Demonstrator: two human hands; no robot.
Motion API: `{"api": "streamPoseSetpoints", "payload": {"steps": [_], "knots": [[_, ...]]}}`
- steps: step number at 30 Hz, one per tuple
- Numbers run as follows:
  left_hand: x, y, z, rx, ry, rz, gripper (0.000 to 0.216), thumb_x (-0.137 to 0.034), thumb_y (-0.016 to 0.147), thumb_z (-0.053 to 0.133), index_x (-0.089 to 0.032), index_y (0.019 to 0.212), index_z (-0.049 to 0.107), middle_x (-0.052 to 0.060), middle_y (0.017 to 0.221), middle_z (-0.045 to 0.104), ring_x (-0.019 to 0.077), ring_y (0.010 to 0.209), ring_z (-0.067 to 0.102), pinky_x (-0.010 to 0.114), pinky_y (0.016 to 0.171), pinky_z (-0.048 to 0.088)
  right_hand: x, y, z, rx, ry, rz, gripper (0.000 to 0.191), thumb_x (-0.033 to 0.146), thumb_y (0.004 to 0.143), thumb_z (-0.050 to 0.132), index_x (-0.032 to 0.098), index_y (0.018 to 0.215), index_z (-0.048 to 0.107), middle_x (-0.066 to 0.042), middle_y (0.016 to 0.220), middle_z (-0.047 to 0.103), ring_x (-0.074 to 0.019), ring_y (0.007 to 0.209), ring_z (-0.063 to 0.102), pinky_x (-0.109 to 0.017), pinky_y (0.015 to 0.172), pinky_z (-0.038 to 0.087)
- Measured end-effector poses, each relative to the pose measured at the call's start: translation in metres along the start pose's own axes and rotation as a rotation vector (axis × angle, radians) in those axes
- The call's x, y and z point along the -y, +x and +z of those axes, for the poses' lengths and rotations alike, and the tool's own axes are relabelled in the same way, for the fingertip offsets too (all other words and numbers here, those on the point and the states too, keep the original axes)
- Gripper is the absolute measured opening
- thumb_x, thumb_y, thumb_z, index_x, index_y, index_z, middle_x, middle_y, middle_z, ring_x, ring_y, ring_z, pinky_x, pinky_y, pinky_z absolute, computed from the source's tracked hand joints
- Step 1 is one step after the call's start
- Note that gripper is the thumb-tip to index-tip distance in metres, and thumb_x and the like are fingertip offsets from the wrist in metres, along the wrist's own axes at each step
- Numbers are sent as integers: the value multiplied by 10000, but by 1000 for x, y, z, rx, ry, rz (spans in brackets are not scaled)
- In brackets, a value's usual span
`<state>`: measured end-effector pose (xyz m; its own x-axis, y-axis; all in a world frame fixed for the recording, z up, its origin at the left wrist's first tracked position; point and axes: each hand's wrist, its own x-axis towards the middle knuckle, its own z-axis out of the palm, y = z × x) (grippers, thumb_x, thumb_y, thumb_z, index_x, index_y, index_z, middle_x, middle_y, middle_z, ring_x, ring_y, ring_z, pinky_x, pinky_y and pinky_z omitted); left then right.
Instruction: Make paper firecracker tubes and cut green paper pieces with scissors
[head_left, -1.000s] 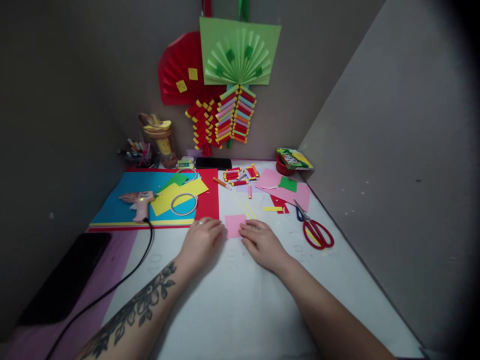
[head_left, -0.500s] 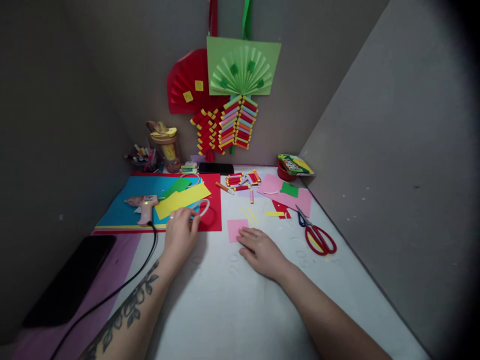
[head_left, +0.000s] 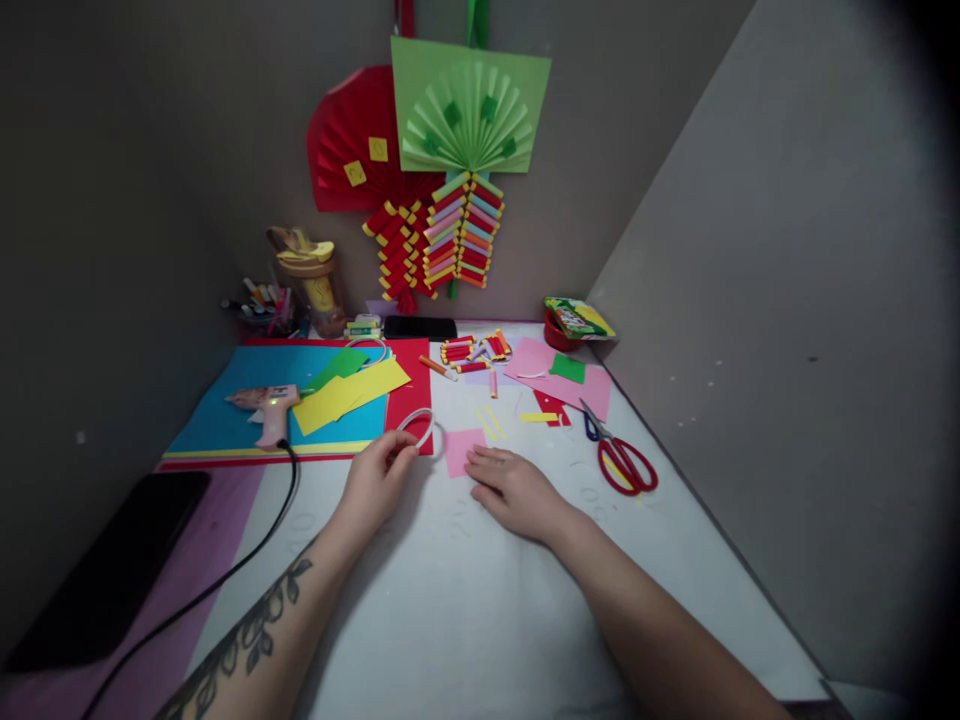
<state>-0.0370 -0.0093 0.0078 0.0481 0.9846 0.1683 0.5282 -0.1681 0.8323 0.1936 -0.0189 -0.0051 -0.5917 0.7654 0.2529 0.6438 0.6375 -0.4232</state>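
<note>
My left hand [head_left: 381, 470] is closed on a thin white ring [head_left: 426, 428] that looks like a narrow roll of tape, held upright over the edge of the red sheet. Flat on the table, a small pink paper square [head_left: 459, 453] lies between the two hands. My right hand [head_left: 514, 490] rests with stretched fingers, its fingertips on the square's right edge. Just beyond are thin yellow paper strips [head_left: 490, 422]. Red-handled scissors [head_left: 627, 466] lie to the right.
A pink glue gun [head_left: 277, 408] with a black cord rests on blue paper [head_left: 217, 385] at left. Yellow paper [head_left: 352, 390] lies beside it. Small rolled paper tubes [head_left: 469, 350] are grouped at the back. Paper fan decorations [head_left: 472, 110] hang on the wall.
My left hand has moved right with the white ring, toward the pink square. My right hand stays on the square. The whole view has shifted slightly.
</note>
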Motion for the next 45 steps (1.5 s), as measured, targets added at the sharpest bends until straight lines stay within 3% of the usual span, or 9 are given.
{"api": "streamPoseSetpoints", "payload": {"steps": [7,9,13,16,21,26,30,35,45], "knots": [[-13,-5,-1,-59,-39,109,219,-321,833,519,-177,854,682,45,817,657,163,785,595,273,709,464,-3,1,1,-26,51,-18,318,195,822,543,190,1130,622,-71,1158,640,-222,1178,512,-404,1002,423],[-19,-9,1,-56,-82,123,197,-308,823,538,-175,833,684,42,801,653,156,773,594,266,704,467,-1,1,0,-121,72,-13,302,187,826,539,193,1116,623,-75,1144,641,-219,1142,531,-408,982,437],[-24,-15,8,-1,-89,148,182,-294,819,552,-181,846,692,39,776,638,151,748,590,258,669,467,6,2,-4,-461,78,37,304,179,839,522,234,1129,595,-83,1104,612,-223,1076,536,-446,946,441],[-24,-20,16,45,-46,185,192,-289,829,545,-183,883,695,42,764,627,154,747,587,256,656,462,14,1,-5,-570,59,50,319,199,822,559,248,1136,587,-87,1036,571,-228,1016,535,-439,891,462],[-26,-28,25,97,9,233,181,-278,842,535,-200,909,684,40,777,631,155,753,586,273,695,467,23,2,2,-530,69,8,255,173,824,555,265,1050,627,-66,966,549,-207,944,530,-403,844,477],[-29,-28,20,193,-35,254,225,-278,869,495,-205,999,664,57,882,652,158,819,594,279,740,475,21,2,2,-566,99,28,132,176,837,538,237,895,638,-67,956,523,-198,928,529,-373,809,492],[-29,-25,14,280,-50,301,266,-252,889,453,-209,1066,648,72,952,651,164,886,589,291,791,469,16,0,-2,-613,141,56,111,198,857,513,233,893,612,-69,956,516,-198,922,542,-375,797,500],[-28,-25,14,271,-57,388,259,-242,878,473,-211,1056,659,84,913,651,168,858,589,310,779,480,14,-3,-4,-649,151,80,179,225,842,542,245,1000,625,-67,949,523,-202,901,553,-381,808,496],[-31,-27,13,366,-79,418,332,-193,885,443,-224,1172,607,81,936,617,160,883,572,293,792,473,14,-5,-6,-661,103,63,145,205,845,544,257,932,647,-63,937,503,-182,865,556,-349,737,527]]}}
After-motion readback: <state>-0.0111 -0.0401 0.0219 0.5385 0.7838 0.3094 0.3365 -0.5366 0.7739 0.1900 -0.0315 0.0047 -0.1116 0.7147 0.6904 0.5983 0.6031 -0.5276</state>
